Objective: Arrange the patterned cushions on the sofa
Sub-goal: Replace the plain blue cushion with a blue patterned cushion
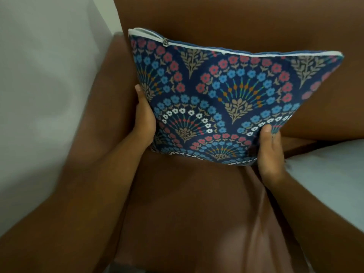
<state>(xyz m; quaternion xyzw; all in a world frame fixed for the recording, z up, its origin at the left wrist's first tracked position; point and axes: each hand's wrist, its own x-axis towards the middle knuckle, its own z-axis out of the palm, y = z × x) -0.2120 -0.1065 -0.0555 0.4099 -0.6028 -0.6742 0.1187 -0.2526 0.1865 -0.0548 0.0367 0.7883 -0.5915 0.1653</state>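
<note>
Nearest the camera, two bare forearms reach forward and down over the brown sofa, coming in from the lower left and lower right corners. The left hand cups the left edge of the patterned cushion, its thumb lying up along that edge and its palm pressed to the side. The right hand clasps the cushion's lower right corner, thumb on the printed face and the other fingers hidden behind it. So both hands are closed on the one cushion, one on each side of its lower half.

The cushion stands upright on the seat, its lower edge touching the seat and its back close against the sofa backrest. Its printed face, dark blue with fans of red, blue and white flowers, is turned toward the camera. The top edge carries a white zip whose pull sits near the left corner, and that edge, the longest line of the cushion, slopes down from left to right.

To the left, the sofa armrest rises just beside the cushion's left edge, with a pale wall beyond it. The seat in front of the cushion lies open. A white cloth surface lies on the seat at the right, near the right hand.
</note>
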